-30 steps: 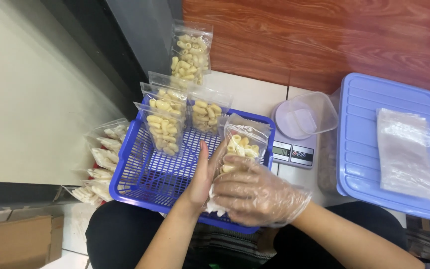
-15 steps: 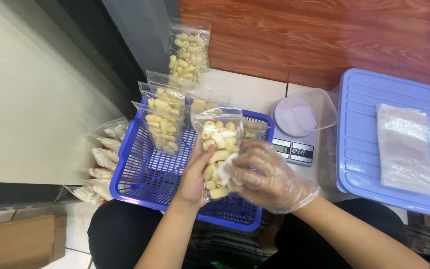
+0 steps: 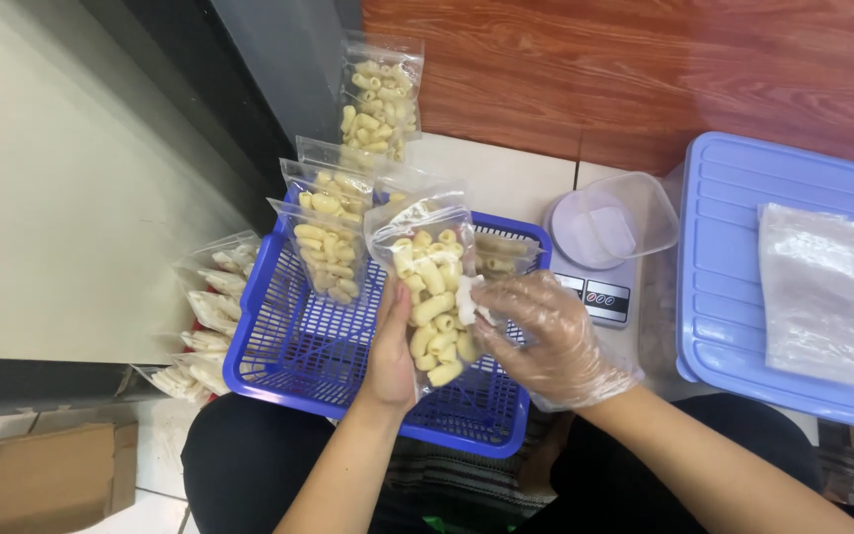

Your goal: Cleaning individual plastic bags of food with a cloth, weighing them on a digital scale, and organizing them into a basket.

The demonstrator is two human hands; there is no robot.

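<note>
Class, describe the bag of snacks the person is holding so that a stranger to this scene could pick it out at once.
Start at the blue plastic basket in front of the person. Above its near half, a clear bag of pale yellow tube-shaped snacks is held upright between the bare left hand and the gloved right hand. Unlike the other filled bags standing in the basket, it is the only one in hand.

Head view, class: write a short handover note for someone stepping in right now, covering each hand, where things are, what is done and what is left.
Left hand, bare, holds the clear pouch of macaroni upright over the blue basket.
Right hand, in a plastic glove, pinches a small white packet against the pouch.
Done: filled pouches stand in the basket; more lie beside it.
Left: the held pouch is not yet in the basket. Empty bags wait on the blue lid, and a clear container sits on the scale.
</note>
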